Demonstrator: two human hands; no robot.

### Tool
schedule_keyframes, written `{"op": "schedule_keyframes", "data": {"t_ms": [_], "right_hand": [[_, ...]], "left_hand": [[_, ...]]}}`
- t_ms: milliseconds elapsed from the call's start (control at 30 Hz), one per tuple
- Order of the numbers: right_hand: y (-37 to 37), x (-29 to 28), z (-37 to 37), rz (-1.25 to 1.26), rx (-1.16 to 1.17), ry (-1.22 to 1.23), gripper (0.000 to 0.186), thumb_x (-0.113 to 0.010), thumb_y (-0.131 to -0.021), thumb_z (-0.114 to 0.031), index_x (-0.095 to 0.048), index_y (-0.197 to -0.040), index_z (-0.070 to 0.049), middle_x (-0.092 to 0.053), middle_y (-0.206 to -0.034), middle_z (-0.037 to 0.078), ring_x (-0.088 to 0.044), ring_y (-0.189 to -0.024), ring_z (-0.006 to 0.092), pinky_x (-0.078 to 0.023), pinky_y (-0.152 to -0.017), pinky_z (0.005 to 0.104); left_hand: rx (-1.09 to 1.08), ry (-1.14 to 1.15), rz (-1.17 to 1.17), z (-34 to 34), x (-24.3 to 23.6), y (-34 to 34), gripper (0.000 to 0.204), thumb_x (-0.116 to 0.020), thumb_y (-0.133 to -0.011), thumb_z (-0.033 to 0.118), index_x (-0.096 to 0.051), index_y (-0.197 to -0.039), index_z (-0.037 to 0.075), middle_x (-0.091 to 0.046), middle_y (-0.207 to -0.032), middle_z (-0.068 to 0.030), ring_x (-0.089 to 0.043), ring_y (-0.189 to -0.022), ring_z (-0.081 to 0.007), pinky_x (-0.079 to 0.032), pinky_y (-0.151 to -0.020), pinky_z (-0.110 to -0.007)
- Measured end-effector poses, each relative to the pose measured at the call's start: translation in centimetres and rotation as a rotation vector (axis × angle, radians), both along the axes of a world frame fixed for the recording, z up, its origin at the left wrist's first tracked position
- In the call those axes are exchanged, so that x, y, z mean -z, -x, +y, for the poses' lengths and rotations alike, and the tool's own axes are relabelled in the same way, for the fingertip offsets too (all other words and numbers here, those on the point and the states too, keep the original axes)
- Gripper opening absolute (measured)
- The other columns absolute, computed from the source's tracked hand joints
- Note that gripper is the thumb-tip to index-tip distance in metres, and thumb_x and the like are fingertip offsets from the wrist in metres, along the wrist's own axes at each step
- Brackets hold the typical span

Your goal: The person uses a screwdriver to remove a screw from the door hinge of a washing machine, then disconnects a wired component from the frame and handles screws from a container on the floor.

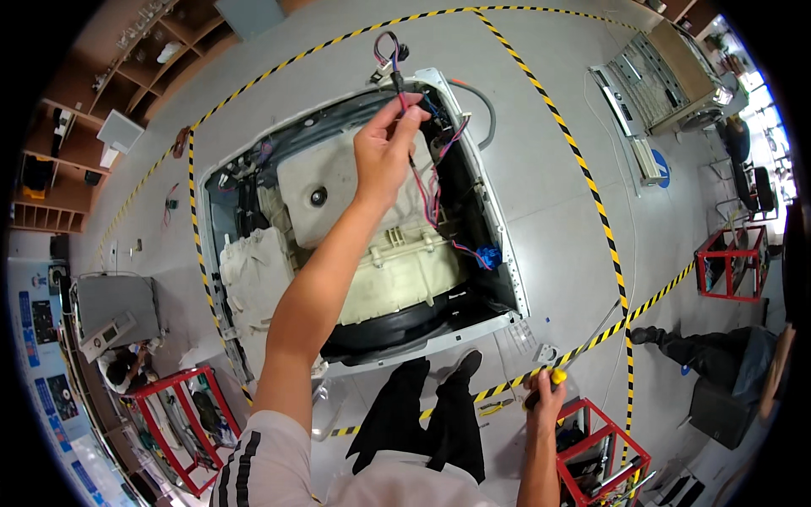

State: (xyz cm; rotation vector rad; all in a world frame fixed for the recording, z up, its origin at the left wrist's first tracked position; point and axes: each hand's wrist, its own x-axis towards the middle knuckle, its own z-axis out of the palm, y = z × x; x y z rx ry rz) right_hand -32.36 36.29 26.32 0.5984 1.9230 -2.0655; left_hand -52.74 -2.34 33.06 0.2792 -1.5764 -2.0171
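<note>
My left hand (384, 152) is raised over an opened white washing machine (509, 283) and pinches a bundle of coloured wires (390, 63) with a black connector at its top end. More pink and blue wires (435, 190) run down the machine's right inner side to a blue connector (488, 256). The cream plastic tub (405, 270) fills the cabinet below my forearm. Low by my right side, my right hand (543, 401) grips a yellow-handled screwdriver (585, 340) whose shaft points up and to the right. My legs in dark trousers stand at the machine's near edge.
Yellow-black tape (591, 203) marks a square on the grey floor. Red metal racks stand at lower left (182, 422), lower right (604, 448) and right (731, 262). Another dismantled appliance (667, 80) lies at top right. Other people sit at right (718, 355) and lower left (127, 365).
</note>
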Motion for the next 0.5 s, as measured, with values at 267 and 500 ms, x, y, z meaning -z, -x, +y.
{"op": "schedule_keyframes", "data": {"t_ms": [267, 500], "right_hand": [[10.9, -7.8, -9.4, 0.347, -0.378, 0.058, 0.028, -0.056, -0.087, -0.024, -0.055, -0.089, 0.004, -0.062, -0.083, 0.013, -0.058, -0.073, 0.0178, -0.046, -0.071, 0.0301], [14.7, -10.1, -18.3, 0.133, -0.554, 0.298, 0.037, -0.051, -0.092, -0.022, -0.048, -0.119, 0.002, -0.061, -0.104, 0.017, -0.062, -0.089, 0.0214, -0.050, -0.077, 0.0320]], "left_hand": [[0.010, 0.265, -0.093, 3.7, -0.4, -9.4, 0.021, -0.056, -0.087, 0.007, -0.061, -0.105, -0.001, -0.063, -0.087, -0.0026, -0.045, -0.061, -0.0025, -0.036, -0.054, -0.017], [0.115, 0.429, -0.072, 6.7, 0.7, -15.2, 0.013, -0.058, -0.081, 0.000, -0.064, -0.092, -0.003, -0.064, -0.086, -0.0100, -0.059, -0.075, -0.0160, -0.047, -0.067, -0.027]]}}
